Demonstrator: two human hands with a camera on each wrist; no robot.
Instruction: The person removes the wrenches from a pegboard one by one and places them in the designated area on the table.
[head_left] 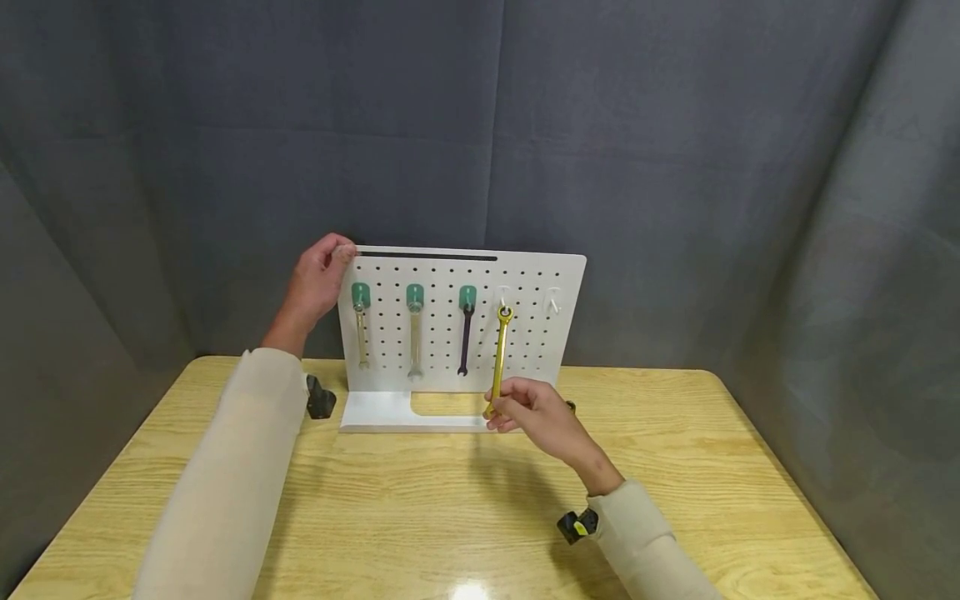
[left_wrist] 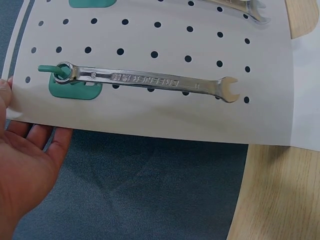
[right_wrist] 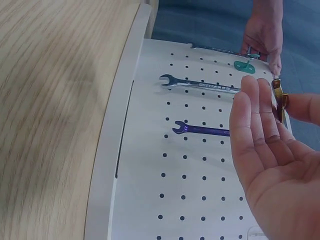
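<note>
A white pegboard [head_left: 442,333] stands upright on the table. My left hand [head_left: 318,279] grips its upper left corner, thumb in front and fingers behind in the left wrist view. My right hand [head_left: 534,414] pinches the lower end of a gold combination wrench [head_left: 500,354] between thumb and fingers. The wrench's ring end is up at a clear hook [head_left: 503,295]; whether it is round the hook I cannot tell. Two silver wrenches [left_wrist: 145,80] and a purple wrench [head_left: 466,340] hang from green hooks [head_left: 415,295] to the left.
Another clear hook [head_left: 553,302], bearing no wrench, is at the board's right. The board's white base [head_left: 377,410] rests on the wooden table [head_left: 405,508]. Grey curtains [head_left: 375,125] enclose the back and sides.
</note>
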